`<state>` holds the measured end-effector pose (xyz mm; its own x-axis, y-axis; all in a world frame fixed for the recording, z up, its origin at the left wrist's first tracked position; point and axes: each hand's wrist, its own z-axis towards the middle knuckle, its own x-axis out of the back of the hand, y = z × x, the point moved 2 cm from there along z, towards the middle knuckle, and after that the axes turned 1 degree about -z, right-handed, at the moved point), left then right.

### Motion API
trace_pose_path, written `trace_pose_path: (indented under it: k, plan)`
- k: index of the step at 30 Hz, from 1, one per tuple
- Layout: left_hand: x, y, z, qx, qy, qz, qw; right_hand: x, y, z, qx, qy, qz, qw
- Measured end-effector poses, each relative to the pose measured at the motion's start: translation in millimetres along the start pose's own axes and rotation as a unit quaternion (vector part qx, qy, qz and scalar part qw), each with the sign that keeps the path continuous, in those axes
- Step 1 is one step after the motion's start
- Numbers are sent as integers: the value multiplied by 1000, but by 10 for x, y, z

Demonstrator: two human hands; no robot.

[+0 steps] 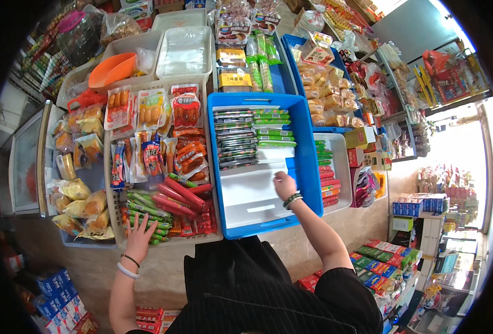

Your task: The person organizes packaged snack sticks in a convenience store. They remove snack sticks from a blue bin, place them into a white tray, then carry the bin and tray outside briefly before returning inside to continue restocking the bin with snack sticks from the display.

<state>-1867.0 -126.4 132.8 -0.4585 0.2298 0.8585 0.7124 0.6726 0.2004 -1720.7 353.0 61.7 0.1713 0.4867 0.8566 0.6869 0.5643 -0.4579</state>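
Note:
My left hand (140, 237) rests with spread fingers on the near edge of a pile of green-wrapped sausages (146, 206). Red-wrapped sausages (181, 194) lie across that pile, in the same beige plastic crate (112, 208). My right hand (285, 185) is over a blue plastic crate (267, 227), its fingers curled and nothing visible in them. White sheeting (242, 188) lines this crate's bottom. At its far end, a column of dark-wrapped sticks (236, 140) lies side by side with a shorter column of green-wrapped sticks (273, 125).
Packaged sausages (151, 108) fill the beige crate's far part. Bagged breads (90, 204) stand left of it. To the right are a white tray (342, 183) of green and red sticks and another blue crate (346, 129) of small breads. An orange scoop (113, 71) lies behind.

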Motion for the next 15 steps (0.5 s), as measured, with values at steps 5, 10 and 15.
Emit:
trace_pose_path:
  k: [5, 10, 15]
  plan:
    - [221, 345, -38, 114, 66, -84, 988, -79, 182, 360, 132, 39, 49, 989]
    - [734, 1540, 497, -23, 299, -323, 897, -316, -439, 590, 362, 5, -105, 926]
    - [297, 2582, 1456, 91, 77, -872, 474, -403, -741, 724, 423, 22, -233, 875]
